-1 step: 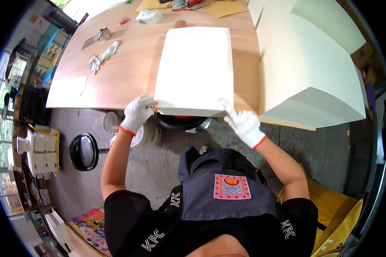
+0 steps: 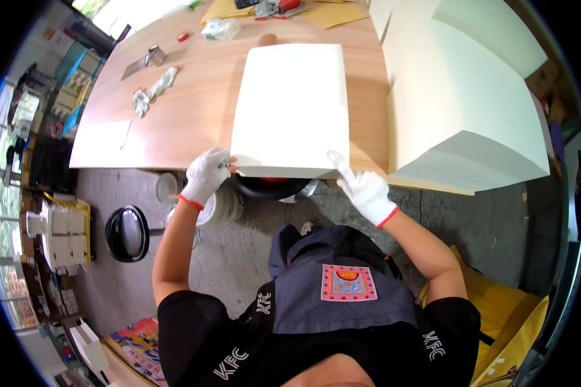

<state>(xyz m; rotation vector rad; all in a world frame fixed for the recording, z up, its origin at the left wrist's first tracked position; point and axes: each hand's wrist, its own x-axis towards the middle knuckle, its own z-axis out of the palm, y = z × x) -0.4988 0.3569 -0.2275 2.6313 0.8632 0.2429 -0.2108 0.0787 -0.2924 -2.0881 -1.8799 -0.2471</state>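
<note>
can't really tell if the left hand (image 2: 208, 173) is pinching the white paper (image 2: 290, 109) or just touching its corner, the paper and table (image 2: 181, 135) hide part of some black round thing (image 2: 271, 189), yellow bag (image 2: 490, 313) runs off the bottom

White capital letters in three spots on black shirt (image 2: 287, 351), two left, one right; small lettering on pink-bordered patch (image 2: 348, 283); colourful poster (image 2: 139, 348), lettering unclear.

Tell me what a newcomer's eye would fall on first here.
Probably the bright white stack in mid-picture, with the gloved left hand and right hand at its near corners. A taller white stack stands to its right. Lower down, a colourful patch brightens the dark apron.
</note>
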